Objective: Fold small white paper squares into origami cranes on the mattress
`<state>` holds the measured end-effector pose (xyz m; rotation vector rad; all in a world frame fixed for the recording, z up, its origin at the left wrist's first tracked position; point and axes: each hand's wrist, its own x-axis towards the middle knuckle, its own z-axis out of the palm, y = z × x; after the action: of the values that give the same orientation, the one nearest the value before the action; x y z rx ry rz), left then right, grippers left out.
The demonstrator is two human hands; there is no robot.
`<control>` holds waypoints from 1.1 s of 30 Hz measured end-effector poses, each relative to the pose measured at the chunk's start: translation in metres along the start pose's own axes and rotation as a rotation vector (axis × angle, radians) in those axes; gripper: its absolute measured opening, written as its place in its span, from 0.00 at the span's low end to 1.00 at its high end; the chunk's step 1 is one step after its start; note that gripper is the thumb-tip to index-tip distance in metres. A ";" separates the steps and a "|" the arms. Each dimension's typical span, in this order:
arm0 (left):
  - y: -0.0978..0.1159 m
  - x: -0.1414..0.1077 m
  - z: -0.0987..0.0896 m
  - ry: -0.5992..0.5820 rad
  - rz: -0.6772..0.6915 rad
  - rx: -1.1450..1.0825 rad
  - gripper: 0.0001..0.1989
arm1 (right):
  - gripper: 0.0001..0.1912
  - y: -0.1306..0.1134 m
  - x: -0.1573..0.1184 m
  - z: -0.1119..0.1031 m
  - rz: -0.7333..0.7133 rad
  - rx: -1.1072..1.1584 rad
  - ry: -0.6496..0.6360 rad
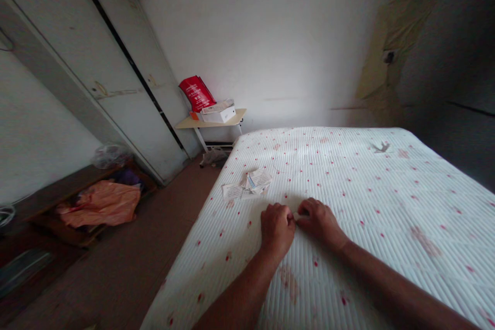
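Observation:
My left hand [277, 228] and my right hand [320, 220] meet over the middle of the bed, with the fingers of both closed. Between their fingertips is a small pale piece [296, 216], mostly hidden, so its kind cannot be made out. Just beyond my left hand, several torn pieces of printed paper [258, 180] lie overlapping on the bed. Farther off to the right rests a small folded greyish-white thing [382, 147] with pointed ends. Under everything is a white ribbed bed cover [340, 191] with red dots and pale flower prints.
A small table [228, 121] beyond the bed's far left corner carries a red bag [196, 94] and a white box [219, 114]. Along the left stand a tall cabinet [116, 62] and a low wooden shelf with an orange plastic bag [102, 202]. Brown floor [154, 237] runs alongside.

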<state>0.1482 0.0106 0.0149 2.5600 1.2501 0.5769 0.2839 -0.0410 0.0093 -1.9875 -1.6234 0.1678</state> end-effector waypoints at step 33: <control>-0.003 -0.006 -0.004 -0.005 0.045 -0.075 0.08 | 0.20 0.009 0.001 -0.013 -0.137 0.098 -0.115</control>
<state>0.1414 0.0080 0.0157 2.5317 1.1491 0.6150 0.2975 -0.0458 0.0159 -1.8152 -1.7818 0.3084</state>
